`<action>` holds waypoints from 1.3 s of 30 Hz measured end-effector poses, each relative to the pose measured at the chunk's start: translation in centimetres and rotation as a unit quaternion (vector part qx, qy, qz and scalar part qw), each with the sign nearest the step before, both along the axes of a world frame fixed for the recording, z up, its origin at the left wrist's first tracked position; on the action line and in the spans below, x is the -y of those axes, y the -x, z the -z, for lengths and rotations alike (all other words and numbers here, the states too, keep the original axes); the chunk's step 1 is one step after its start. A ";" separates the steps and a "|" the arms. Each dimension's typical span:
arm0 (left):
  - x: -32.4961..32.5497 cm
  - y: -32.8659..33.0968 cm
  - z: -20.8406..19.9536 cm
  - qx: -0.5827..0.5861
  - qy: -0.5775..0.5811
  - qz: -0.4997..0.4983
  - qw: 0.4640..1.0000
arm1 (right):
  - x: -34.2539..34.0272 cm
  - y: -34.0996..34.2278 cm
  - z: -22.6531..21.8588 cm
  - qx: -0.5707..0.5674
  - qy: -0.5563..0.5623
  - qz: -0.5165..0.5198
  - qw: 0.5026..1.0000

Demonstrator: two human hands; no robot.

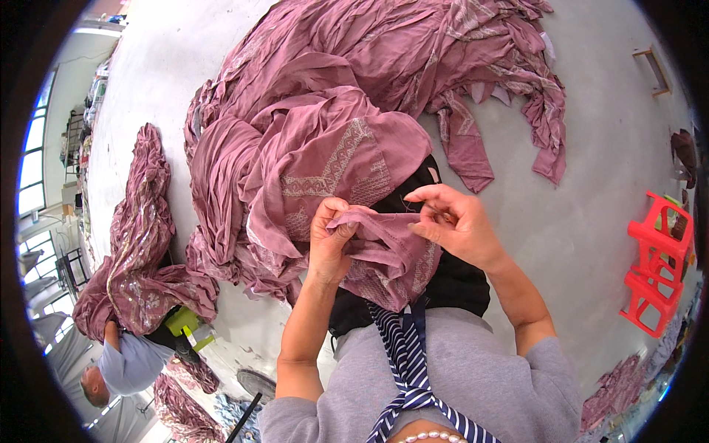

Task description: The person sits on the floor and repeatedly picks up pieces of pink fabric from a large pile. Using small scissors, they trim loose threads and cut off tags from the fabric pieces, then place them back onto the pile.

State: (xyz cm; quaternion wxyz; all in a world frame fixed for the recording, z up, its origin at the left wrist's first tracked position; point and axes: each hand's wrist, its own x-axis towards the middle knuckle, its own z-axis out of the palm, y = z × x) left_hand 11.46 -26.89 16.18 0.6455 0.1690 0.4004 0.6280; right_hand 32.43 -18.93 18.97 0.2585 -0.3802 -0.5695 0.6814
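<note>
Your left hand (331, 238)'s got the edge of that mauve, pale-patterned cloth (295, 140) pinched. Right hand (459, 223)'s curled by that edge, can't tell if it's gripping. Cloth's bunched over your black trousers (464, 288), spilling onto the grey floor (561, 244).

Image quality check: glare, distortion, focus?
Head view: tall dark-framed windows at left are blown out nearly white; fisheye curvature bows their frames, corners go black; mauve cloth with pale embroidery is evenly lit, folds crisp; small multicoloured clutter near the left rim is soft.
</note>
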 end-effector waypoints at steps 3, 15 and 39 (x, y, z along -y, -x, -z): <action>-0.2 -0.5 -0.8 0.004 0.034 -0.008 0.999 | -0.4 1.4 -0.2 0.022 -0.102 -0.010 0.995; -6.6 1.8 -1.8 -0.473 -0.015 0.151 0.868 | -4.1 0.5 0.7 0.086 -0.079 0.123 0.986; -9.1 1.7 -3.4 -0.657 -0.218 0.151 0.706 | -2.5 0.8 3.0 0.091 -0.290 0.081 0.949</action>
